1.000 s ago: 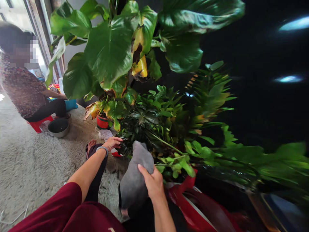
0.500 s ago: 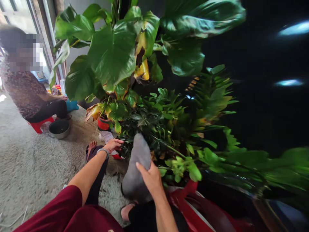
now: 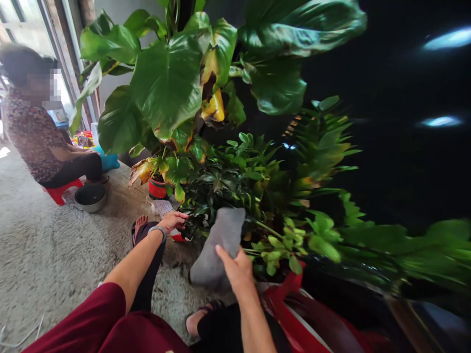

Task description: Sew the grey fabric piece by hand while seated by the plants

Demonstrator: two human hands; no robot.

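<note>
A limp grey cloth (image 3: 217, 250) is gripped in my right hand (image 3: 237, 269), the thumb lying on top. It hangs in front of a bushy, dark-leaved potted plant (image 3: 224, 184), its upper end against the lower leaves. To the left, my left hand (image 3: 173, 221), with a bracelet at the wrist, reaches to the plant's left edge. Its fingers are together at the dark leaves; what they pinch, if anything, is hidden. Just beneath that hand a bit of a red and white pot (image 3: 179, 236) shows.
A large-leaved plant (image 3: 169, 83) with yellowed leaves rises from a red pot (image 3: 157, 189). At left a person (image 3: 35, 132) sits on a red stool (image 3: 61, 191) beside a grey basin (image 3: 90, 197). A red bag (image 3: 290, 314) lies at lower right; a printed paper (image 3: 162, 207) is near my left hand.
My right hand has moved slightly right, and the cloth's top has swung right and spread from a rounded tip to a wider, flatter edge. My left hand has stayed in place.
</note>
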